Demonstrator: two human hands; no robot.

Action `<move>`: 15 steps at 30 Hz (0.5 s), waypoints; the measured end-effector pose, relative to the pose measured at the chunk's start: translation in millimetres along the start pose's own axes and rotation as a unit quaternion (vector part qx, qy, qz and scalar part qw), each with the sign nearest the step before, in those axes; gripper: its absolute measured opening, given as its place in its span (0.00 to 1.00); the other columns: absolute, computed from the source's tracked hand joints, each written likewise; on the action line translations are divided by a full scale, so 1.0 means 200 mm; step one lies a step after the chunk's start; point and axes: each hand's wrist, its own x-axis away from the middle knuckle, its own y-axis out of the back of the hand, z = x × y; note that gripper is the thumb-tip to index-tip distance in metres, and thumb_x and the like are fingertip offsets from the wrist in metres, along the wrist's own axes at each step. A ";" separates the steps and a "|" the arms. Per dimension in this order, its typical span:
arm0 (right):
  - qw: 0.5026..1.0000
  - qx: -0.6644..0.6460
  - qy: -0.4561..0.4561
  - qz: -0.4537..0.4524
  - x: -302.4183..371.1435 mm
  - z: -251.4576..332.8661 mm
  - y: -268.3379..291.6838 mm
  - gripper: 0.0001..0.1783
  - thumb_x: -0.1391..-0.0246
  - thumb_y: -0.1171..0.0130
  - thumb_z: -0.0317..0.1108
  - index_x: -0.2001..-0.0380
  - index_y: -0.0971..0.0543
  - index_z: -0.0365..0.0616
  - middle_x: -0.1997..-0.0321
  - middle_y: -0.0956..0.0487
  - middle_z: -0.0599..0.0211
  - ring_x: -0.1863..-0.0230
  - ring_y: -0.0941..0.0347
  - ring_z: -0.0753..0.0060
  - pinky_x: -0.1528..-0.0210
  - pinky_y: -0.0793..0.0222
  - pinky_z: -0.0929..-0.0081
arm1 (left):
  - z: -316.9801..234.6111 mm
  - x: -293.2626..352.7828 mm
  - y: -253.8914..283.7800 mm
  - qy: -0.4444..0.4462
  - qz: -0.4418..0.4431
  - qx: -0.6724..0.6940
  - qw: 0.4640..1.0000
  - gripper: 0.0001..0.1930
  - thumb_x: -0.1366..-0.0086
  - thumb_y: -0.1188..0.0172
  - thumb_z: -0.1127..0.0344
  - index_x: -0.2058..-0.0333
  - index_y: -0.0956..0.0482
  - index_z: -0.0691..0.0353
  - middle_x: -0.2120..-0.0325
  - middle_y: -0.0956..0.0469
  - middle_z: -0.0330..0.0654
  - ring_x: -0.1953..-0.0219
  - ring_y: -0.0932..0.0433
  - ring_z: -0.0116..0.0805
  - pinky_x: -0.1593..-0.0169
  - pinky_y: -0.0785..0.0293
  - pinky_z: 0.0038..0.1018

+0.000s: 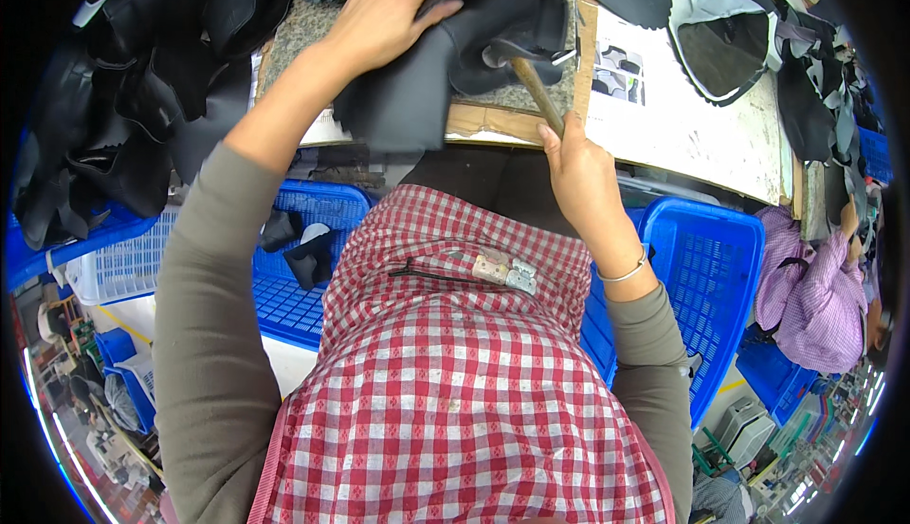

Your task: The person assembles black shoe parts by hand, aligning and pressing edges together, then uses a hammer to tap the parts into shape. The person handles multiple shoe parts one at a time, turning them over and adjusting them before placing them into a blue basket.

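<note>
My left hand point(391, 14) lies with fingers spread over a black leather-like shoe upper piece point(396, 97), pressing it on the work board. In my right hand point(580, 165) is a hammer point(536, 90), gripped by its wooden handle. The hammer's metal head rests on or just above a folded part of the black piece; I cannot tell whether it touches. Beneath the piece is a speckled stone slab point(292, 38) set in a wooden frame point(485, 124). One flap of the piece hangs over the bench's front edge.
Black pieces point(180, 69) are heaped at the left. A white-and-black piece point(725, 45) lies on the white bench top point(697, 140) at the right. Blue baskets point(706, 282) stand below the bench on both sides. A person in a pink checked shirt point(823, 311) is at the far right.
</note>
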 end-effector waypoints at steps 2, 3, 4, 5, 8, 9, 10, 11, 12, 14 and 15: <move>1.000 0.004 -0.004 -0.007 -0.02 -0.01 -0.01 0.20 0.29 0.44 0.43 0.58 0.26 0.31 0.82 0.21 0.43 0.77 0.20 0.37 0.76 0.24 0.49 | -0.01 -0.12 -0.03 -0.051 -0.035 -0.119 0.991 0.30 0.34 0.36 0.55 0.34 0.29 0.52 0.31 0.38 0.59 0.28 0.42 0.60 0.27 0.49 0.57; 1.000 0.003 -0.006 -0.011 -0.03 -0.02 -0.02 0.21 0.29 0.44 0.43 0.57 0.26 0.30 0.82 0.21 0.43 0.77 0.20 0.37 0.76 0.24 0.49 | -0.03 -0.18 -0.04 -0.109 -0.055 -0.128 0.984 0.28 0.34 0.38 0.56 0.35 0.26 0.50 0.31 0.38 0.58 0.27 0.42 0.59 0.26 0.51 0.57; 0.999 -0.010 0.023 -0.020 -0.03 -0.04 -0.02 0.21 0.29 0.44 0.43 0.57 0.25 0.30 0.82 0.21 0.43 0.77 0.19 0.37 0.76 0.24 0.49 | -0.05 -0.22 -0.04 -0.168 -0.075 -0.136 0.974 0.26 0.34 0.40 0.58 0.37 0.24 0.47 0.30 0.38 0.58 0.27 0.43 0.58 0.26 0.53 0.58; 1.000 0.001 -0.015 -0.017 -0.03 -0.06 -0.03 0.21 0.29 0.44 0.43 0.57 0.26 0.30 0.82 0.21 0.43 0.77 0.20 0.37 0.76 0.24 0.48 | -0.09 -0.24 -0.04 -0.192 -0.077 -0.120 0.971 0.23 0.35 0.43 0.60 0.41 0.20 0.46 0.28 0.40 0.55 0.26 0.44 0.56 0.25 0.55 0.58; 0.999 0.002 -0.027 -0.017 -0.03 -0.07 -0.04 0.20 0.29 0.45 0.44 0.58 0.27 0.31 0.81 0.21 0.42 0.76 0.20 0.35 0.75 0.24 0.47 | -0.20 -0.17 -0.02 -0.170 -0.053 -0.050 0.983 0.31 0.35 0.32 0.56 0.33 0.27 0.43 0.60 0.16 0.54 0.68 0.12 0.50 0.68 0.16 0.41; 0.999 0.009 -0.029 -0.012 -0.03 -0.06 -0.03 0.20 0.29 0.45 0.44 0.59 0.27 0.32 0.81 0.21 0.41 0.76 0.20 0.34 0.74 0.24 0.46 | -0.23 -0.09 -0.01 -0.112 0.007 -0.076 0.991 0.37 0.37 0.31 0.54 0.30 0.35 0.35 0.61 0.16 0.53 0.68 0.13 0.50 0.68 0.16 0.41; 0.999 0.014 -0.032 0.007 -0.04 -0.05 -0.01 0.20 0.29 0.45 0.44 0.60 0.28 0.33 0.81 0.21 0.41 0.75 0.20 0.33 0.74 0.24 0.45 | -0.25 -0.02 -0.01 -0.052 0.067 -0.102 0.991 0.44 0.39 0.30 0.52 0.26 0.42 0.27 0.62 0.16 0.52 0.69 0.13 0.51 0.67 0.15 0.41; 1.000 0.001 -0.027 -0.003 -0.06 -0.03 0.02 0.20 0.28 0.46 0.44 0.59 0.28 0.33 0.80 0.21 0.40 0.74 0.20 0.33 0.73 0.24 0.44 | -0.27 0.05 -0.01 0.011 0.104 -0.048 0.993 0.49 0.37 0.31 0.54 0.25 0.52 0.23 0.60 0.16 0.52 0.67 0.13 0.53 0.64 0.15 0.44; 0.999 -0.013 -0.028 0.012 -0.08 0.00 0.06 0.20 0.28 0.46 0.45 0.59 0.27 0.33 0.80 0.21 0.40 0.74 0.20 0.32 0.72 0.25 0.44 | -0.28 0.10 -0.02 0.067 0.108 -0.020 0.992 0.48 0.38 0.32 0.56 0.25 0.52 0.23 0.62 0.16 0.56 0.66 0.13 0.56 0.62 0.15 0.48; 0.995 -0.060 -0.044 0.063 -0.12 0.03 0.18 0.21 0.28 0.47 0.46 0.60 0.27 0.34 0.77 0.21 0.39 0.70 0.20 0.30 0.71 0.26 0.44 | -0.24 0.15 -0.04 0.111 0.106 0.049 0.987 0.48 0.37 0.34 0.60 0.25 0.52 0.25 0.64 0.16 0.61 0.64 0.14 0.60 0.58 0.17 0.51; 0.998 -0.049 -0.027 0.037 -0.13 0.03 0.25 0.22 0.27 0.48 0.47 0.60 0.26 0.34 0.77 0.20 0.38 0.70 0.20 0.30 0.70 0.26 0.44 | -0.21 0.15 -0.04 0.136 0.116 0.103 0.978 0.48 0.37 0.34 0.59 0.24 0.52 0.25 0.64 0.15 0.61 0.63 0.14 0.61 0.56 0.17 0.51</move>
